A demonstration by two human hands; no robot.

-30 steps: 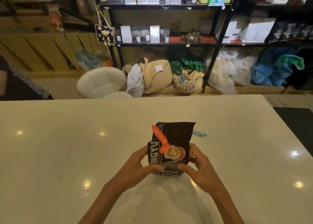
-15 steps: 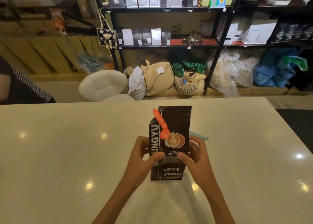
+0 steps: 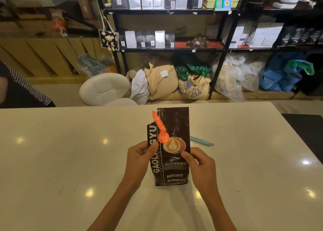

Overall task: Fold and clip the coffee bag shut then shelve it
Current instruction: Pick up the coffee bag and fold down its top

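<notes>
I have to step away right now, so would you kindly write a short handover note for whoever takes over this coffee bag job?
Left hand: pinching the left edge of the coffee bag.
Right hand: pinching its right edge.
Bag: upright on the white table, top unfolded, an orange tag on its front.
Blue clip: lying on the table just behind the bag, to its right, untouched.
Done: nothing yet.
Left: fold the top down, clip it, then put the bag on the shelves behind the table.
</notes>
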